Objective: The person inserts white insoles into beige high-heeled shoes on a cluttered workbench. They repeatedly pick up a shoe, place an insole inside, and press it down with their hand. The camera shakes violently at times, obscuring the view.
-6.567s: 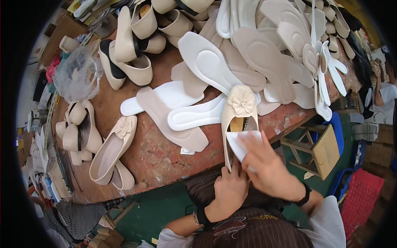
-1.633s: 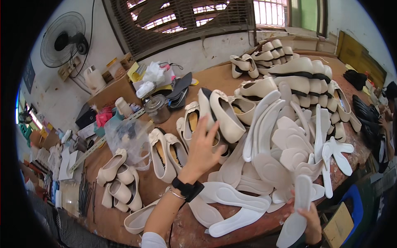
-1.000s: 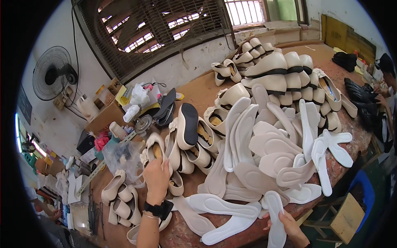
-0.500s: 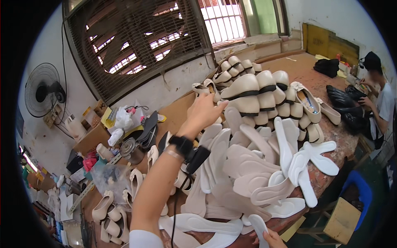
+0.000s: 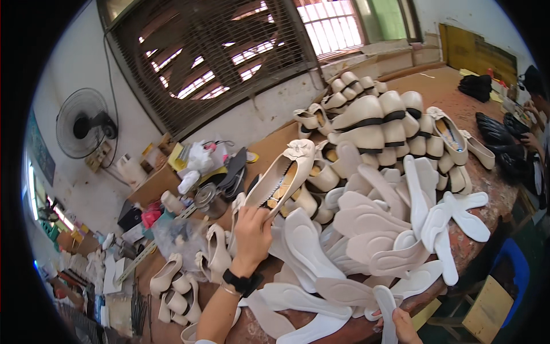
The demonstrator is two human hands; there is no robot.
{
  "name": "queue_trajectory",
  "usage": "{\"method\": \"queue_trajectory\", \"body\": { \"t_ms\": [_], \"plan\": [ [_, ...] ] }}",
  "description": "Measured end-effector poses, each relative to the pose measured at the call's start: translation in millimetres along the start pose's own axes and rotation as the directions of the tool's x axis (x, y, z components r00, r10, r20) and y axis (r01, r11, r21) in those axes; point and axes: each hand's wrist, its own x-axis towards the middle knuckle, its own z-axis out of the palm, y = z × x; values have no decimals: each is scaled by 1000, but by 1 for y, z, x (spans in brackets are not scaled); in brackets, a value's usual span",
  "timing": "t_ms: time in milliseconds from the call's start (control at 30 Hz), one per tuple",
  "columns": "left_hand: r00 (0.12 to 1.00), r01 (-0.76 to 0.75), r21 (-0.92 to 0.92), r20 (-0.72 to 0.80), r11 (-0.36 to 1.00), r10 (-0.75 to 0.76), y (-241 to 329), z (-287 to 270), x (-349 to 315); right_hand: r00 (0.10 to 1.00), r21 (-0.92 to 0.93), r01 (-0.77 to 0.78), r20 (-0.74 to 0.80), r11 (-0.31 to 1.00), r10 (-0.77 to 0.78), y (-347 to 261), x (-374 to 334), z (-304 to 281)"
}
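Note:
My left hand [image 5: 253,238] is closed round the heel of a cream flat shoe [image 5: 302,156] with a flower ornament on its toe, held up above the workbench with the toe away from me. Inside the shoe a patterned lining shows. At the bottom right, my right hand [image 5: 404,327] grips a slim white insole [image 5: 386,307] that stands upright. Between the hands spreads a heap of white and beige insoles [image 5: 364,221], fanned out and overlapping. Behind it, several cream shoes [image 5: 366,123] are stacked in a pile.
More cream shoes [image 5: 182,295] lie at the left near a clear plastic bag [image 5: 177,238]. A metal pot [image 5: 209,202] stands by dark sole pieces [image 5: 236,172]. At the right, a co-worker sits by black bags [image 5: 498,140]; a wooden stool [image 5: 488,309] stands below the bench edge [image 5: 475,252].
My left hand has come back from the shoe pile and now has a cream shoe in it. My right hand still has the insole. The view has shifted left.

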Motion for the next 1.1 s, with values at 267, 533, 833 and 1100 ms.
{"method": "queue_trajectory", "body": {
  "t_ms": [267,533,833,1100],
  "plan": [
    [997,25,81,-68,996,-20,48,-133,-100,997,-285,42,-51,958,-59,-50,14,15],
    [901,306,-100,352,947,-254,100,-184,-273,716,-709,678,578,193,-391,-112,8,101],
    [800,566,-178,352,805,-485,83,-137,-372,508,-483,856,852,185,-123,6,37,199],
    [794,597,-431,197,677,-575,83,-113,-395,496,-474,813,868,339,26,52,36,246]
  ]
}}
